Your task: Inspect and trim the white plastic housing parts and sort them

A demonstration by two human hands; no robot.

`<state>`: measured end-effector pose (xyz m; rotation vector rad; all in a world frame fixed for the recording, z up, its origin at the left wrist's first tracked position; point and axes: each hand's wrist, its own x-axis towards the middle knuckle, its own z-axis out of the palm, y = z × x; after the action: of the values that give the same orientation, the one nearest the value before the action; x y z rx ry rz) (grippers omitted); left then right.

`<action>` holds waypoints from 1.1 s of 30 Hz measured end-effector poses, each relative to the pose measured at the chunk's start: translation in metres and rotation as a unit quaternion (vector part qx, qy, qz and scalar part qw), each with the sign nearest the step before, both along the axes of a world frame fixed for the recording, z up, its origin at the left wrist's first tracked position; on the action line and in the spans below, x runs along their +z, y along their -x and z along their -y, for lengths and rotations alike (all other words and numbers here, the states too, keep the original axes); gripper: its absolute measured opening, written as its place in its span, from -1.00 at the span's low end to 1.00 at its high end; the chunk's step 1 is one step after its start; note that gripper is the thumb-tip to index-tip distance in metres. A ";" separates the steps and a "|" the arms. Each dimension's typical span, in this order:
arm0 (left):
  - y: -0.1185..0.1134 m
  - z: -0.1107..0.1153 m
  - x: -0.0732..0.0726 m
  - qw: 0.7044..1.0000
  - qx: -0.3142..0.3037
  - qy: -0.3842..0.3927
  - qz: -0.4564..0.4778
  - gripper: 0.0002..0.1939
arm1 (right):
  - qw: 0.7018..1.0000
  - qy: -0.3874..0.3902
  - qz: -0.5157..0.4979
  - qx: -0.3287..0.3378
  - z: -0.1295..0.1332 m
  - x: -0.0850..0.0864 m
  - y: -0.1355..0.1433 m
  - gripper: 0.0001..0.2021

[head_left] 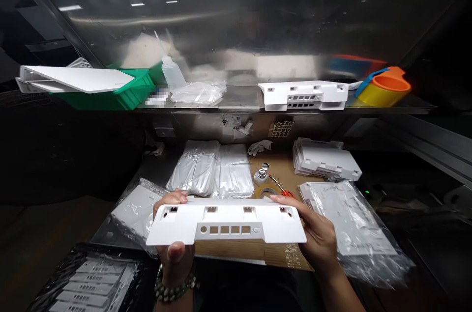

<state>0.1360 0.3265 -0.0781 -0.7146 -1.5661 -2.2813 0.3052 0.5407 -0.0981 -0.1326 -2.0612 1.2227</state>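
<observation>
A white plastic housing (228, 211) with a row of square port cutouts and a round hole is held level in front of me, its slotted edge facing the camera. My left hand (173, 238) grips its left end, thumb below and fingers over the top; a beaded bracelet is on that wrist. At the other end my right hand (317, 233) holds the housing, with fingers along its top edge and the palm behind the right side. Beneath the housing lies a sheet of brown cardboard (250, 249) on the bench.
Stacked clear bags (195, 167) lie behind the housing, near a dispenser bottle (261, 174), tape roll (267, 190) and red-handled tool (287, 194). Bagged housings (354, 218) sit right, more housings (326, 157) behind them. The shelf holds a green bin (129, 93) and yellow cup (387, 91).
</observation>
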 end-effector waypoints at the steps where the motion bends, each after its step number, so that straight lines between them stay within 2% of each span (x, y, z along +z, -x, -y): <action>1: -0.001 0.000 0.001 1.000 -0.005 0.000 0.001 -0.41 | 1.000 -0.004 0.000 0.001 -0.001 -0.001 0.000 -0.63; 5: -0.006 0.001 0.008 1.000 -0.026 -0.002 -0.004 -0.51 | 1.000 -0.010 -0.012 0.013 -0.005 -0.004 0.000 -0.64; 16: -0.009 0.006 0.013 1.000 -0.003 0.018 -0.017 -0.50 | 0.998 -0.014 -0.039 0.047 -0.009 -0.009 0.001 -0.65; 19: -0.013 0.005 0.016 0.999 -0.022 -0.024 -0.003 -0.53 | 0.997 -0.020 -0.061 0.040 -0.008 -0.011 0.001 -0.64; 21: -0.014 0.006 0.021 0.992 -0.041 -0.092 0.070 -0.50 | 0.996 -0.033 -0.082 0.034 -0.007 -0.011 0.000 -0.63; 23: -0.010 0.009 0.027 0.956 -0.068 -0.169 0.230 -0.44 | 0.993 -0.047 -0.102 0.027 -0.007 -0.010 0.000 -0.62; 24: -0.007 0.012 0.030 0.919 -0.099 -0.191 0.329 -0.44 | 0.992 -0.053 -0.112 0.025 -0.007 -0.009 -0.001 -0.62; 26: 0.002 0.017 0.036 0.820 -0.200 -0.189 0.502 -0.40 | 0.990 -0.061 -0.127 0.027 -0.008 -0.008 -0.001 -0.61; 27: 0.005 0.019 0.039 0.769 -0.257 -0.176 0.558 -0.37 | 0.989 -0.065 -0.126 0.032 -0.009 -0.007 -0.001 -0.60; 29: 0.010 0.022 0.044 0.687 -0.348 -0.167 0.616 -0.34 | 0.990 -0.077 -0.106 0.045 -0.011 -0.007 0.000 -0.61; 30: 0.011 0.022 0.046 0.659 -0.373 -0.170 0.631 -0.34 | 0.991 -0.081 -0.094 0.048 -0.012 -0.008 0.000 -0.62; 33: 0.008 0.019 0.049 0.614 -0.386 -0.177 0.665 -0.45 | 0.994 -0.073 -0.077 0.040 -0.013 -0.010 0.000 -0.63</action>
<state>0.1278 0.3074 -0.0290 0.9538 -0.9684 -4.0487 0.3052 0.5539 -0.1084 0.1094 -2.0280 1.0899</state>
